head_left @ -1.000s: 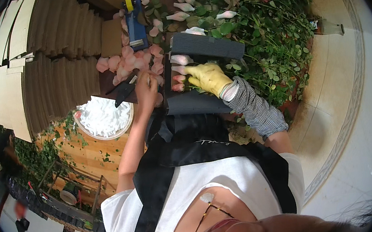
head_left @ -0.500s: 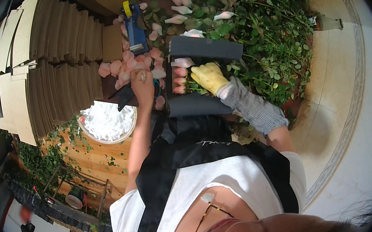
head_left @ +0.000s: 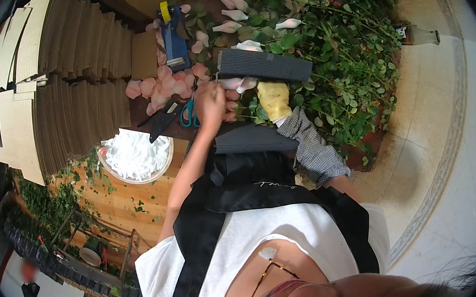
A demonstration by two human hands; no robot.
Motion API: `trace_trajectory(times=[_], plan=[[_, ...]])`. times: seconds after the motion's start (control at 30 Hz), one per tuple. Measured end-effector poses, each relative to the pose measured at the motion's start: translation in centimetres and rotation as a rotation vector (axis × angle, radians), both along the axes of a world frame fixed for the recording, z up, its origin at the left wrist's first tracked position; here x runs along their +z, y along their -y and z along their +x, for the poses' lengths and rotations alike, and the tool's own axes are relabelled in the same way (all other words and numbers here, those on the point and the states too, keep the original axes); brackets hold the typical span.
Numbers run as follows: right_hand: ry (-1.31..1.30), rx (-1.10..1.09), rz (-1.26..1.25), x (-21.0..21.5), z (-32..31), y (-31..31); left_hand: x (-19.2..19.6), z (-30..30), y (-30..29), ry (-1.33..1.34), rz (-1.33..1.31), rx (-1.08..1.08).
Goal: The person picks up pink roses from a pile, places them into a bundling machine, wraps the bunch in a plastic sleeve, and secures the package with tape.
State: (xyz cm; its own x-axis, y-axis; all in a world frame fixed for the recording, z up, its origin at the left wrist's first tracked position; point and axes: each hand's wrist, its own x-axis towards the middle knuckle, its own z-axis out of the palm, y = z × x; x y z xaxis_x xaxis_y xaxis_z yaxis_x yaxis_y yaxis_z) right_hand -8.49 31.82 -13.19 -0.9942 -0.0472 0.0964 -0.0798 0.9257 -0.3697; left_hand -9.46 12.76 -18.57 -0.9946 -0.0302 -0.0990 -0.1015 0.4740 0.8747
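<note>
Leafy stems (head_left: 346,71) crowded the right side, cardboard stacks (head_left: 60,81) the left, one round tray of white petals (head_left: 133,156) lower left, one blue-handled scissors (head_left: 188,114) on the surface (head_left: 145,59). Bare left hand (head_left: 209,100) closed, pinching a pink rosebud (head_left: 230,83) just above it; yellow-gloved right hand (head_left: 274,98) gripped one dark ribbed block (head_left: 263,64) above the bud

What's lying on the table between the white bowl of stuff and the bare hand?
In the head view, blue-handled scissors and a dark pointed tool lie between the white bowl and the bare left hand.
</note>
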Motion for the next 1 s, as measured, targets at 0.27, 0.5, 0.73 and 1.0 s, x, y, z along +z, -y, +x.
trace_trajectory(times=[0.27, 0.5, 0.73, 1.0], plan=[[0.324, 0.059, 0.273, -0.3, 1.4, -1.8, 0.4, -1.8, 4.7, 0.285, 0.276, -0.236], [0.374, 0.063, 0.393, -2.2, 2.0, -2.1, 0.8, -1.6, -1.5, 0.318, 0.107, -0.385], [0.010, -0.072, 0.201, -3.6, 2.1, -3.4, 4.7, -0.2, 10.9, 0.236, 0.237, -0.187], [0.037, -0.036, 0.067, -4.5, 3.3, -3.8, 2.5, 10.0, 38.6, 0.705, -0.040, 0.440]])
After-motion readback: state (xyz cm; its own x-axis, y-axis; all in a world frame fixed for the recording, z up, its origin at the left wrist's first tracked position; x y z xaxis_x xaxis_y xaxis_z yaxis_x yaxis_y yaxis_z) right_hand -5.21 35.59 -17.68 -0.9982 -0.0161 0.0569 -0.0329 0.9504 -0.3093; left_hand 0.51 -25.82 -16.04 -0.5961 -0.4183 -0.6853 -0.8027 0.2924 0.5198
